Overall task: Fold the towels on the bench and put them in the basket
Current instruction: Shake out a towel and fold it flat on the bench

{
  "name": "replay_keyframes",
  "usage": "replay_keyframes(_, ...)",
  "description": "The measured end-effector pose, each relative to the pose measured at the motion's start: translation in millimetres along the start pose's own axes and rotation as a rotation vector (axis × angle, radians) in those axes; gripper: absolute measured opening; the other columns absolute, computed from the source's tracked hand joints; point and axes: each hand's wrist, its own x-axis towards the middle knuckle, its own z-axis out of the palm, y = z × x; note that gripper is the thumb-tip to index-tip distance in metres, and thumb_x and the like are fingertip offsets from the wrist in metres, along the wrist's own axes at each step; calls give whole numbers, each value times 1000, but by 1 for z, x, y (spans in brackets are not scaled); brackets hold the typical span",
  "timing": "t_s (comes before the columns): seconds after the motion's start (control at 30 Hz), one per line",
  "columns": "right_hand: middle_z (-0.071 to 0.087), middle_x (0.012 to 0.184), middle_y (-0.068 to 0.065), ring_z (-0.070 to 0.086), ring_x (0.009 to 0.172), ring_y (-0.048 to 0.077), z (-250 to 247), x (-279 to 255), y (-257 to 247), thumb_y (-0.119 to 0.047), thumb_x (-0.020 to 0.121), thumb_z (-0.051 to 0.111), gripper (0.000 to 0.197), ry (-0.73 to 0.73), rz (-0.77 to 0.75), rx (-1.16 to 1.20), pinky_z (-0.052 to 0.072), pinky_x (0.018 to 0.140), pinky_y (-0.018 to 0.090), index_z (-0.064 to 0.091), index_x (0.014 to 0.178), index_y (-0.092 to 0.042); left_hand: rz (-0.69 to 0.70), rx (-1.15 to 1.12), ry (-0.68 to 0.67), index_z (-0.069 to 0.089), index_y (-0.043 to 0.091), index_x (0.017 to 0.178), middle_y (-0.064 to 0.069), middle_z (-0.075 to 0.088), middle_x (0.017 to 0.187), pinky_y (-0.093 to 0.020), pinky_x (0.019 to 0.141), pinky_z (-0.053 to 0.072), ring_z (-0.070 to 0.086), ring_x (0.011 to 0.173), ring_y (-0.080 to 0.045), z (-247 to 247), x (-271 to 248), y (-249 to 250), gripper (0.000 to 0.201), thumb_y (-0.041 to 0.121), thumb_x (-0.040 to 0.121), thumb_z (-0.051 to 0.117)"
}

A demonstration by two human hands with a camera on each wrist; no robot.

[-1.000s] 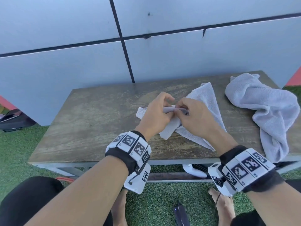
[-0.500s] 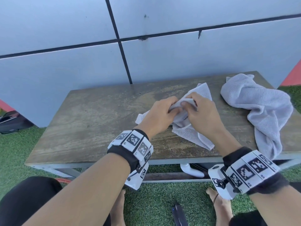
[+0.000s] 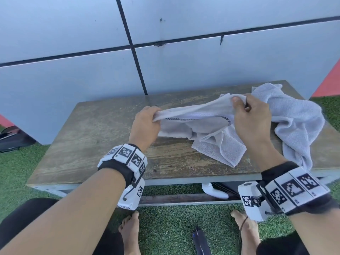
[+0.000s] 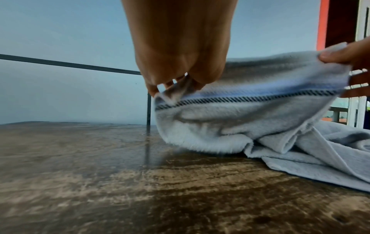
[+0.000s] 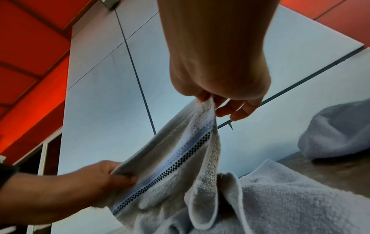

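Observation:
A white towel (image 3: 206, 129) with a dark checkered stripe is stretched between my hands above the wooden bench (image 3: 95, 137). My left hand (image 3: 147, 122) pinches its left corner (image 4: 170, 93). My right hand (image 3: 250, 115) pinches the other corner higher up, near the bench's back right (image 5: 208, 102). The towel's lower part (image 4: 300, 155) hangs down and lies crumpled on the bench. A second, grey towel (image 3: 298, 122) sits bunched at the right end (image 5: 336, 126). No basket is in view.
A pale panelled wall (image 3: 165, 52) rises right behind the bench. Green artificial turf (image 3: 174, 227) lies below, with my bare feet (image 3: 128, 230) and a dark object (image 3: 200, 242) on it. A white item (image 3: 213, 192) lies under the bench. A dark bag (image 3: 12, 138) sits at far left.
My hands have moved apart from the middle of the bench. The left went left and the right went up and right, pulling the towel's striped edge taut between them.

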Motion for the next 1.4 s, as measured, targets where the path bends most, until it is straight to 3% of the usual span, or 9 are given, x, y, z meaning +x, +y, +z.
replay_keyframes(0.33,53,75,4,56,80,34,24,-35,41,-27,96,41,27,-562,29,-587,42,63,36,52,72,-26,-13,-134,-258,71,21,83,0,68,77,-24,60,43,53,61,-9,-2,-12,10,19,34,95,64)
replay_keyframes(0.57,62,102,5,57,90,22,42,-60,22,-17,101,46,22,-1000,-27,-225,43,78,33,62,95,-3,26,89,-724,68,30,71,13,38,153,-40,115,23,36,136,-11,5,-29,7,22,44,87,71)
replay_keyframes(0.77,52,77,11,49,72,30,40,-44,25,-8,96,51,23,-519,-113,-228,40,64,39,53,76,2,-42,-146,-634,70,25,81,19,71,83,-25,88,47,68,82,0,-10,-30,8,16,34,94,66)
replay_keyframes(0.87,44,79,8,43,70,25,33,-28,24,-18,98,50,34,-237,-35,-225,29,62,34,42,66,-12,-64,-127,-420,68,15,83,-2,68,72,-22,59,47,58,56,-8,-12,-24,-2,21,32,96,63)
replay_keyframes(1.0,41,69,5,37,61,20,32,-18,29,-25,94,50,41,-293,56,-324,25,55,33,30,58,-20,-88,-63,-318,70,16,89,5,66,77,-11,47,39,54,60,-5,-6,-19,-18,12,23,96,63)
replay_keyframes(1.13,55,78,8,52,76,33,39,-25,39,-29,86,44,21,-579,124,-581,43,62,36,50,66,-34,-72,-24,-462,70,9,84,-6,65,85,-20,58,40,53,66,-12,6,-18,-25,17,21,94,65)
replay_keyframes(1.2,60,80,8,55,80,34,42,-29,38,-33,88,48,26,-667,135,-616,50,69,39,57,66,-46,-25,13,-496,72,12,85,-6,58,118,-23,86,39,51,104,-17,16,-18,-26,17,28,91,70)
replay_keyframes(1.3,62,69,11,54,68,23,48,-30,34,-26,90,59,24,-702,90,-497,41,59,30,65,70,-14,30,92,-627,73,24,85,4,25,160,-47,117,18,13,145,-20,26,-18,-22,6,30,87,71)
replay_keyframes(1.4,58,64,12,39,57,13,55,-33,24,-18,90,61,26,-785,87,-339,31,50,21,57,71,0,111,56,-720,69,28,82,-1,31,158,-50,117,23,24,142,-22,33,-14,-21,16,13,85,63)
